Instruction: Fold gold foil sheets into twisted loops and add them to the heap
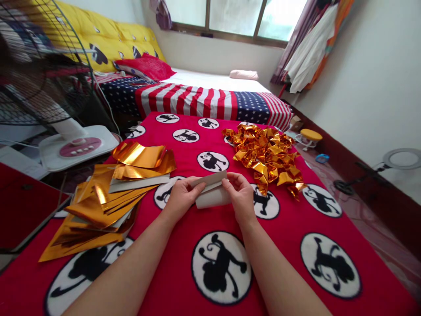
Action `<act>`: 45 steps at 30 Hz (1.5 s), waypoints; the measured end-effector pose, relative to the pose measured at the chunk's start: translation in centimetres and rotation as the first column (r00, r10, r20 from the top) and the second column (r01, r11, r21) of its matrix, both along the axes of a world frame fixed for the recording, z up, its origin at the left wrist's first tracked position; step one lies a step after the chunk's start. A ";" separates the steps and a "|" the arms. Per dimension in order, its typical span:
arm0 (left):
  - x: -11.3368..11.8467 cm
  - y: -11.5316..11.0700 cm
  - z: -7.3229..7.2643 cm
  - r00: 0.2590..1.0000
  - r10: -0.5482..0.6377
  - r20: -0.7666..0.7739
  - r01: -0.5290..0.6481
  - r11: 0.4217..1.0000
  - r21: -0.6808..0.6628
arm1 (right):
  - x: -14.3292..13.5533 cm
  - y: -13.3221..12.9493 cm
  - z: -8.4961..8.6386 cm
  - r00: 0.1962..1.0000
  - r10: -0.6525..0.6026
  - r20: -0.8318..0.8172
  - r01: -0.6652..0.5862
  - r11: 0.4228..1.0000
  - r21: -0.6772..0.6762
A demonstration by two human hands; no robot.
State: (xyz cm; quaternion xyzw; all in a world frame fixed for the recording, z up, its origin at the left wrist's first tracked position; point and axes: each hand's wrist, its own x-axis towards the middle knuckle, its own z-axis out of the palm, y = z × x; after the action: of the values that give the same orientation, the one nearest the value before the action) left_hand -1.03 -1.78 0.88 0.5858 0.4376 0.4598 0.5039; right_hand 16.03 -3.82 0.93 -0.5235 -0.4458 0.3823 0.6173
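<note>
A small grey-white paper sheet (213,198) is held between both hands above the red cloth, its far edge folded over. My left hand (184,193) pinches the fold at the sheet's left end, thumb on top. At the right end, my right hand (239,192) grips it with thumb and fingers. To the left lies a loose stack of gold foil paper sheets (95,206), some with pale undersides up. Beyond my right hand is a pile of folded gold foil pieces (266,153).
The red cloth (276,263) with round black-and-white prints covers the table. A fan (79,140) stands at the left, beside a red panel (26,202). Behind the table is a bed (197,101). A yellow stool (311,134) is on the floor at the right.
</note>
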 end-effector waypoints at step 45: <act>-1.0 -0.4 0.5 0.672 0.123 -0.730 0.429 0.738 0.520 | 2.1 0.2 -0.1 0.574 -0.174 0.800 0.266 0.964 0.019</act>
State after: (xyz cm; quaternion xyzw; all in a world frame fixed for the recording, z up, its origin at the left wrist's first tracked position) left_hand -1.99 -2.14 1.39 0.8923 0.3545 0.2650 0.0895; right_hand 18.08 -3.63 0.80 -0.7210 -0.5843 0.0521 0.3688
